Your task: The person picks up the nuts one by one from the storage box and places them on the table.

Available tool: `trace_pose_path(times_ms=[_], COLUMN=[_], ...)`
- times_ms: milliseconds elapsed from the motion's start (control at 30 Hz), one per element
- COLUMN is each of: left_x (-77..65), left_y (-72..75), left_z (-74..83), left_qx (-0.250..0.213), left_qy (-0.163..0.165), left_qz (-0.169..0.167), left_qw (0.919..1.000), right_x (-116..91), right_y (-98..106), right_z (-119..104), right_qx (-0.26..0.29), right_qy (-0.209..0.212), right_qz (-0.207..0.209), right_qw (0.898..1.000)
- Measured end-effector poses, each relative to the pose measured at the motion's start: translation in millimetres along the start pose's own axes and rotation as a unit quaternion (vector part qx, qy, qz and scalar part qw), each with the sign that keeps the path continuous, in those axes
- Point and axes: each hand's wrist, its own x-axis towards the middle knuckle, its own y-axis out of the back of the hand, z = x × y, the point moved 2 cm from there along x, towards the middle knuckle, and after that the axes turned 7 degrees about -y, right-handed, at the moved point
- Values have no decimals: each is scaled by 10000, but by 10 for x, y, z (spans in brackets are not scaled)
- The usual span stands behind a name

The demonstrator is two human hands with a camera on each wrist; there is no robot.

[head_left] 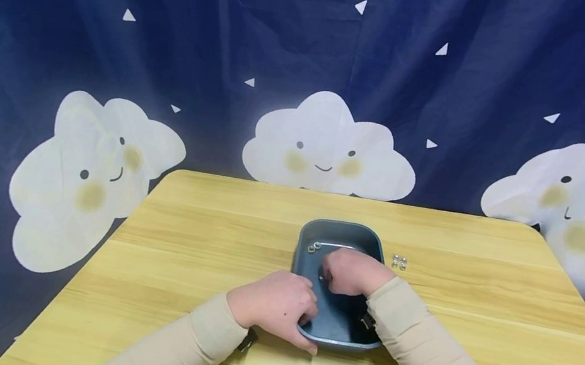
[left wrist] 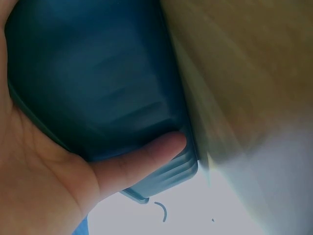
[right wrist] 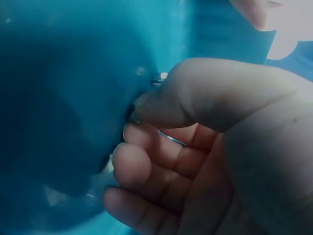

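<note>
A dark blue-grey box (head_left: 346, 224), deep with rounded corners, stands on the wooden table. My left hand (head_left: 279, 305) grips its near left rim, fingers over the inside and thumb (left wrist: 142, 159) along the outer wall. Inside the box, my right hand (head_left: 353, 272) reaches down with curled fingers. Its thumb and index finger pinch a small shiny nut (right wrist: 135, 117), mostly hidden by the fingertips. Another shiny piece (right wrist: 160, 78) shows beside the thumb in the right wrist view. Two small ring-shaped metal nuts (head_left: 314, 248) lie near the box's left wall.
Several small shiny nuts (head_left: 399, 262) sit in a tight group on the table, just right of the box. The wooden table (head_left: 192, 237) extends to both sides. Behind it hangs a dark blue curtain (head_left: 304, 37) with white cloud prints.
</note>
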Motion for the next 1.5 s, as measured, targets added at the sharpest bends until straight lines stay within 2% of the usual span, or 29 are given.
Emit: trace_pose_path(times_ms=[400, 633, 833, 1233, 1500], left_x=[-2, 14, 38, 14, 8], left_y=[8, -2, -1, 7, 7], left_z=[4, 16, 16, -2, 0], left_qx=[-49, -31, 10, -20, 31], left_qy=[34, -7, -131, -5, 4], left_qz=[-41, -86, -4, 6, 2], left_qw=[10000, 10000, 9999, 10000, 10000], right_x=[-61, -131, -234, -494, -607], right_y=[65, 85, 196, 529, 621], right_z=[55, 187, 240, 272, 378], right_qx=[426, 707, 973, 1192, 1341], right_qy=[37, -29, 112, 297, 188], right_qz=[-16, 307, 590, 1087, 1276], right_qw=[9991, 9970, 9934, 9865, 9825])
